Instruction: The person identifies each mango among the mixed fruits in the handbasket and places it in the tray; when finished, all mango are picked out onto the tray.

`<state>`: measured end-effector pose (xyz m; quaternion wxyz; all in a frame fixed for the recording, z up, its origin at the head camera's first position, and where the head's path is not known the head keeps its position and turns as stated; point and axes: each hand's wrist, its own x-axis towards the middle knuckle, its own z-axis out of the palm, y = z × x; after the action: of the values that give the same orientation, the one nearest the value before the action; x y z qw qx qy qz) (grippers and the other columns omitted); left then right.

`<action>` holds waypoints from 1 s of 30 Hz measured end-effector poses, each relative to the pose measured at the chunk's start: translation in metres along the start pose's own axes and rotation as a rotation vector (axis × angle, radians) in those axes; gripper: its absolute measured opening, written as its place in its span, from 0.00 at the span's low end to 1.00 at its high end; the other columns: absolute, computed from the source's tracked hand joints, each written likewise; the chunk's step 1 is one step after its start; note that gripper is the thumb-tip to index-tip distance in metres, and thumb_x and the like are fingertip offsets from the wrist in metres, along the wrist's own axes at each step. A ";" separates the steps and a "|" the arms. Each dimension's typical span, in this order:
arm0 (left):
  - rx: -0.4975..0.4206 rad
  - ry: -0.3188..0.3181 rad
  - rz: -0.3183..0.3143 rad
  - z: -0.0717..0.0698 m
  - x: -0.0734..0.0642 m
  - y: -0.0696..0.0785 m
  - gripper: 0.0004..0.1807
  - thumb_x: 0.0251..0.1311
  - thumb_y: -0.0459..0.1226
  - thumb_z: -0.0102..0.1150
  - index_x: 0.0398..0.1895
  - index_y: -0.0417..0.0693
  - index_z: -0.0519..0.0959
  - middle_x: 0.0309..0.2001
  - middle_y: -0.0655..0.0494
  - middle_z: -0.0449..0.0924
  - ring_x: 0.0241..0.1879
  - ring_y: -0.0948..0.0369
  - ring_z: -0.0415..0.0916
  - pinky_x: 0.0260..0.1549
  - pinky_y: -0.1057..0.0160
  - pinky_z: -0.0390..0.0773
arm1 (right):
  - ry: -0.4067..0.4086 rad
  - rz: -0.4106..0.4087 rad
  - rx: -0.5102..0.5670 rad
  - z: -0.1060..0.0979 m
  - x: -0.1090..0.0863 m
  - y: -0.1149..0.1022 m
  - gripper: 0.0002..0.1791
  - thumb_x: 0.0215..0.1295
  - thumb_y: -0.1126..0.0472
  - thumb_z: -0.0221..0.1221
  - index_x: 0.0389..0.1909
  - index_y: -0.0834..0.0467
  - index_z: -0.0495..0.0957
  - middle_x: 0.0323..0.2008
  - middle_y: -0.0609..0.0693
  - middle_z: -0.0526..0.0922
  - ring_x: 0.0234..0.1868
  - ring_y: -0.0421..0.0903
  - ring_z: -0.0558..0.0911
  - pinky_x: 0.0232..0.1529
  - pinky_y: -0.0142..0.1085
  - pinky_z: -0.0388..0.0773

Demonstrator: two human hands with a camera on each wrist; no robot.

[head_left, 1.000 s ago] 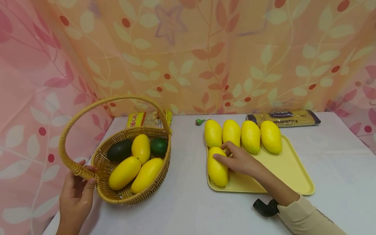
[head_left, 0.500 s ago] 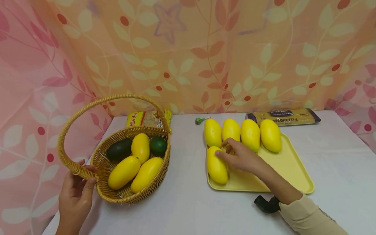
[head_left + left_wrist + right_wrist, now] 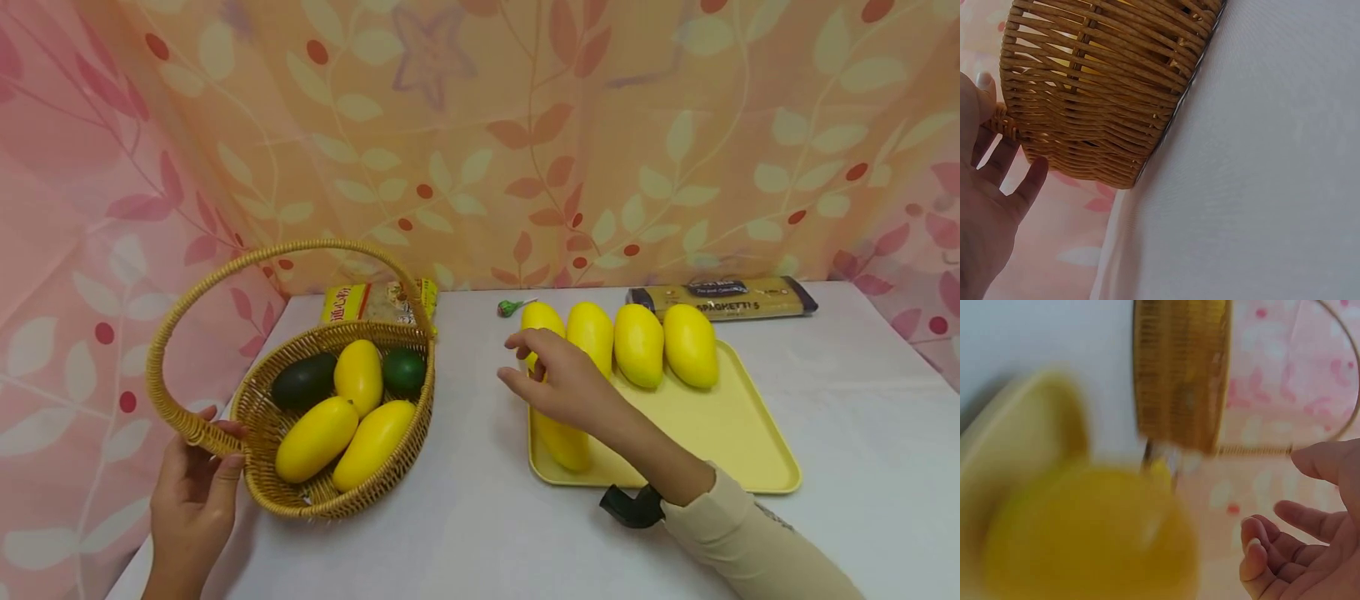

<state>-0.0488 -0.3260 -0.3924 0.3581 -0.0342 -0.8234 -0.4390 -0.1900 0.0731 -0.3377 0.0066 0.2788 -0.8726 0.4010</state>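
My left hand [image 3: 193, 504] holds the base of the handle of a wicker basket [image 3: 322, 507], at its left end; the left wrist view shows the fingers by the woven wall [image 3: 1104, 94]. Inside lie three yellow mangoes [image 3: 317, 442] and two dark green fruits [image 3: 303, 382], perhaps avocados. With fingers spread and nothing between them, my right hand [image 3: 566, 379] hovers over the left side of a yellow tray [image 3: 757, 442]. Beneath it is a mango [image 3: 566, 450], partly hidden. Several more mangoes [image 3: 639, 346] line the tray's back edge. A blurred mango [image 3: 1097, 537] fills the right wrist view's foreground.
Behind the tray lies a spaghetti pack [image 3: 727, 300]. A yellow food packet [image 3: 375, 302] sits behind the basket, and a green-wrapped lollipop [image 3: 510, 308] near the cloth's back edge. Patterned curtains [image 3: 480, 167] rise behind the white tabletop [image 3: 480, 500].
My right hand has let go of the front-left mango and moved up and left above it, fingers spreading. The mango stays on the tray. My left hand keeps its place on the basket.
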 end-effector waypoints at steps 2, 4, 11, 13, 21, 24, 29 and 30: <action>-0.007 -0.007 -0.008 0.001 0.000 -0.001 0.38 0.54 0.08 0.52 0.70 0.32 0.64 0.50 0.49 0.76 0.51 0.62 0.77 0.55 0.74 0.73 | 0.003 -0.044 0.035 0.009 0.005 -0.011 0.22 0.67 0.51 0.65 0.58 0.55 0.76 0.46 0.48 0.80 0.35 0.43 0.77 0.33 0.35 0.81; -0.003 -0.014 -0.020 0.001 0.001 -0.002 0.38 0.54 0.08 0.53 0.70 0.32 0.64 0.50 0.49 0.76 0.52 0.61 0.77 0.56 0.73 0.73 | 0.006 -0.087 0.061 0.019 0.010 -0.022 0.22 0.67 0.53 0.65 0.59 0.55 0.76 0.45 0.47 0.80 0.35 0.43 0.77 0.33 0.34 0.81; 0.037 -0.008 0.003 0.002 0.000 -0.005 0.41 0.51 0.08 0.56 0.71 0.35 0.64 0.50 0.47 0.76 0.51 0.63 0.77 0.54 0.75 0.73 | -0.045 -0.337 0.095 0.057 0.028 -0.057 0.20 0.66 0.59 0.66 0.57 0.58 0.76 0.47 0.47 0.79 0.40 0.43 0.77 0.39 0.31 0.80; 0.029 -0.010 0.004 0.002 0.000 -0.006 0.43 0.49 0.07 0.56 0.71 0.35 0.64 0.50 0.47 0.76 0.51 0.63 0.78 0.53 0.75 0.74 | -0.084 -0.407 0.085 0.069 0.033 -0.066 0.20 0.67 0.60 0.65 0.57 0.59 0.76 0.48 0.48 0.78 0.40 0.43 0.77 0.41 0.29 0.79; 0.058 0.003 -0.037 0.000 0.001 -0.001 0.46 0.47 0.07 0.58 0.72 0.38 0.65 0.50 0.52 0.76 0.52 0.64 0.77 0.53 0.77 0.73 | -0.314 -0.406 -0.056 0.117 0.064 -0.086 0.30 0.65 0.50 0.67 0.65 0.54 0.72 0.59 0.47 0.75 0.55 0.38 0.71 0.53 0.23 0.69; 0.069 0.002 -0.055 0.001 0.000 0.000 0.46 0.47 0.07 0.58 0.72 0.39 0.64 0.50 0.53 0.76 0.52 0.64 0.77 0.53 0.77 0.73 | -0.406 -0.366 -0.127 0.132 0.075 -0.090 0.38 0.61 0.47 0.70 0.70 0.52 0.67 0.63 0.44 0.73 0.59 0.38 0.69 0.56 0.24 0.68; 0.057 0.002 -0.041 0.001 0.000 -0.002 0.46 0.47 0.07 0.58 0.72 0.38 0.64 0.50 0.52 0.76 0.52 0.64 0.77 0.53 0.76 0.73 | -0.501 -0.332 -0.178 0.146 0.088 -0.095 0.43 0.59 0.48 0.72 0.73 0.51 0.65 0.63 0.37 0.73 0.59 0.37 0.68 0.52 0.22 0.64; 0.056 0.003 -0.039 0.001 0.001 -0.001 0.46 0.47 0.07 0.58 0.72 0.38 0.64 0.50 0.52 0.76 0.52 0.64 0.77 0.53 0.76 0.73 | -0.501 -0.329 -0.173 0.147 0.089 -0.096 0.42 0.59 0.48 0.72 0.73 0.51 0.66 0.62 0.36 0.74 0.58 0.37 0.68 0.50 0.21 0.64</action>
<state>-0.0504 -0.3262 -0.3933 0.3516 -0.0076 -0.8352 -0.4227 -0.1868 -0.1237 -0.3498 -0.1203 0.5048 -0.8210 0.2378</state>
